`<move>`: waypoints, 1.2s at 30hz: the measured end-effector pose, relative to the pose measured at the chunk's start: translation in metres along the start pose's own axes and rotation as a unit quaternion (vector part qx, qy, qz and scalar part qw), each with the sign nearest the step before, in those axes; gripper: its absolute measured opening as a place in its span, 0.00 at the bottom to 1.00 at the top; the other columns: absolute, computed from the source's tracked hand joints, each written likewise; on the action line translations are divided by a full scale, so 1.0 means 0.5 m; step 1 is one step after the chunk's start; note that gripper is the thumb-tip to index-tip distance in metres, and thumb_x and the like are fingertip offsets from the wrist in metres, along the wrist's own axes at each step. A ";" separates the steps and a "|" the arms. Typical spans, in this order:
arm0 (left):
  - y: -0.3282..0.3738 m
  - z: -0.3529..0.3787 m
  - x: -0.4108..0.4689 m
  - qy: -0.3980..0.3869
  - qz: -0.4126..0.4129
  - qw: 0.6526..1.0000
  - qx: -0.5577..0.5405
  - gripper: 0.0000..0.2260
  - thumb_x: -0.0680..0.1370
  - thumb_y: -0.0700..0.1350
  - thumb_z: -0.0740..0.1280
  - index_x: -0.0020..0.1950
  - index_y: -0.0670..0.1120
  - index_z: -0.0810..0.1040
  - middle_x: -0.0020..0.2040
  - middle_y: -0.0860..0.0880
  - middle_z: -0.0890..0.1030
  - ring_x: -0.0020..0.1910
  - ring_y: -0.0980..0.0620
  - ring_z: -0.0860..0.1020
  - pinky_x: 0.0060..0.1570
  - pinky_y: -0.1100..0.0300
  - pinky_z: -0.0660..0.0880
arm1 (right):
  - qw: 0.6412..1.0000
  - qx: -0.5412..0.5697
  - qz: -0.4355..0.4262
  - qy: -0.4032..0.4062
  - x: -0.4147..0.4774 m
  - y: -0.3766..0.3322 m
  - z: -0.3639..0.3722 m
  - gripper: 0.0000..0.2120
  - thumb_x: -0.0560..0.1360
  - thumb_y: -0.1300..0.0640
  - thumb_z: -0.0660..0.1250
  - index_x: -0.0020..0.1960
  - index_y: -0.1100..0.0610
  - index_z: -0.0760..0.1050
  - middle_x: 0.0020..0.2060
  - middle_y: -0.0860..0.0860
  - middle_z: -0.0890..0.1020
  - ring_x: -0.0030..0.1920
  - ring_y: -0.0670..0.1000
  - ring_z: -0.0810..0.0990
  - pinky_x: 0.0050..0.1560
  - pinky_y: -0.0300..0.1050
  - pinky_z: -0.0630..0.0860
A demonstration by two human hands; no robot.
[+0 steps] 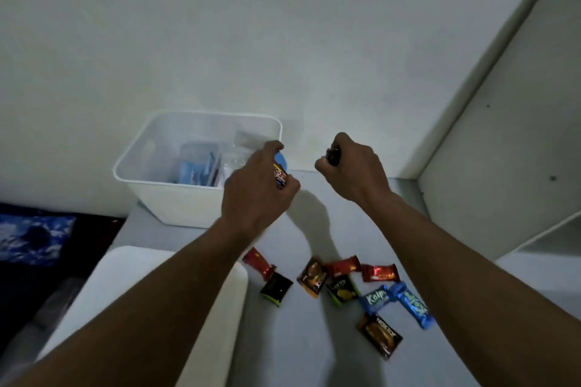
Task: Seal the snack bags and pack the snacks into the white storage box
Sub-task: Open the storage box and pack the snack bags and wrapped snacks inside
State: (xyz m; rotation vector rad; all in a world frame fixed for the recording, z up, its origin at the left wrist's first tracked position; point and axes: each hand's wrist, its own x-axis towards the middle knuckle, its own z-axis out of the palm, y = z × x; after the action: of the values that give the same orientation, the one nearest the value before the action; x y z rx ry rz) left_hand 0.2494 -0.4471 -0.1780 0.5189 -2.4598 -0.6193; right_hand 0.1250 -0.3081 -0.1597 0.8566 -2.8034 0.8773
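Note:
The white storage box (163, 192) stands at the back left of the table against the wall, with blue packets (196, 171) and clear bags inside. My left hand (254, 192) hovers over the box's right rim and grips a small blue and red snack packet (280, 171). My right hand (352, 166) is raised to the right of the box, fingers curled round a small dark packet (333, 158), mostly hidden. Several small snack packets lie on the table below my arms: red (379, 273), brown (312, 276), green and black (276, 287), blue (413, 305).
A white lid or board (119, 280) lies at the table's left edge under my left forearm. A white cabinet side (503, 122) rises at the right. Dark floor and a blue cloth (31, 236) lie left of the table.

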 end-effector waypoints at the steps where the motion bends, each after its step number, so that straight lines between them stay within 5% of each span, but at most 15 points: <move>1: -0.014 -0.028 0.021 -0.001 -0.017 1.000 -0.002 0.25 0.72 0.54 0.68 0.68 0.54 0.67 0.60 0.50 0.79 0.54 0.46 0.80 0.50 0.55 0.73 | 1.000 0.011 -0.008 0.006 0.016 -0.037 -0.004 0.12 0.72 0.48 0.66 0.46 0.57 0.70 0.40 0.51 0.82 0.40 0.58 0.78 0.42 0.51 0.77; 6: -0.104 -0.108 0.107 -0.093 -0.062 0.991 0.069 0.20 0.72 0.52 0.70 0.61 0.49 0.70 0.55 0.45 0.75 0.49 0.44 0.78 0.45 0.56 0.69 | 0.998 0.007 -0.053 -0.011 0.077 -0.182 0.053 0.12 0.74 0.49 0.66 0.48 0.57 0.69 0.40 0.52 0.80 0.39 0.57 0.77 0.37 0.48 0.72; 11: -0.175 -0.096 0.121 -0.179 -0.083 0.978 0.062 0.27 0.71 0.45 0.73 0.66 0.48 0.66 0.57 0.43 0.75 0.52 0.45 0.77 0.48 0.57 0.71 | 0.997 -0.023 -0.059 -0.039 0.105 -0.224 0.160 0.11 0.77 0.48 0.62 0.52 0.56 0.71 0.45 0.52 0.78 0.44 0.56 0.78 0.39 0.46 0.71; 15: -0.204 -0.075 0.106 -0.187 -0.093 0.978 0.026 0.34 0.71 0.45 0.76 0.73 0.49 0.63 0.64 0.42 0.75 0.61 0.42 0.76 0.53 0.56 0.71 | 0.995 -0.014 -0.045 -0.083 0.105 -0.217 0.195 0.19 0.78 0.42 0.63 0.62 0.54 0.71 0.57 0.56 0.75 0.53 0.56 0.78 0.50 0.49 0.75; 18: -0.201 -0.075 0.080 -0.122 -0.070 0.989 0.042 0.30 0.75 0.50 0.73 0.73 0.50 0.66 0.69 0.44 0.73 0.66 0.43 0.73 0.63 0.51 0.72 | 0.995 0.007 -0.045 -0.089 0.093 -0.210 0.178 0.21 0.79 0.42 0.61 0.65 0.54 0.71 0.61 0.55 0.74 0.56 0.56 0.78 0.52 0.47 0.73; 23: -0.139 -0.072 -0.016 0.044 0.038 0.997 0.050 0.11 0.80 0.49 0.64 0.58 0.45 0.77 0.53 0.45 0.80 0.53 0.46 0.76 0.49 0.54 0.74 | 0.998 0.031 -0.048 -0.012 0.043 -0.163 0.112 0.18 0.82 0.45 0.58 0.65 0.56 0.72 0.61 0.56 0.75 0.55 0.56 0.78 0.53 0.49 0.74; 29: -0.088 0.031 -0.181 -0.064 0.103 0.990 0.069 0.09 0.79 0.53 0.63 0.46 0.48 0.75 0.38 0.50 0.80 0.39 0.47 0.77 0.38 0.55 0.73 | 0.996 0.062 0.035 0.044 -0.074 -0.032 0.091 0.17 0.82 0.48 0.55 0.67 0.54 0.69 0.63 0.55 0.73 0.55 0.57 0.78 0.51 0.49 0.73; 32: -0.092 0.108 -0.241 -0.135 0.083 0.984 0.084 0.13 0.78 0.57 0.62 0.53 0.49 0.76 0.47 0.49 0.82 0.49 0.46 0.77 0.44 0.54 0.75 | 0.996 0.036 0.076 0.018 -0.147 0.050 0.127 0.17 0.82 0.48 0.55 0.68 0.54 0.68 0.64 0.56 0.72 0.57 0.57 0.77 0.52 0.49 0.73; 36: -0.120 0.197 -0.286 -0.157 0.099 0.969 0.164 0.26 0.77 0.59 0.60 0.68 0.44 0.74 0.65 0.36 0.77 0.66 0.33 0.71 0.66 0.41 0.68 | 0.987 -0.007 0.126 -0.104 -0.227 0.136 0.194 0.24 0.81 0.41 0.55 0.73 0.51 0.64 0.70 0.58 0.67 0.69 0.60 0.68 0.65 0.57 0.69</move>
State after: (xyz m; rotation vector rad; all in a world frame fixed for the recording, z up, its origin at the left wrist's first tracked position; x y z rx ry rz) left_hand 0.3164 -0.3968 -0.3418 0.3088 -2.8917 -0.2251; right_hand 0.1921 -0.2598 -0.3011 0.6341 -3.1483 0.8408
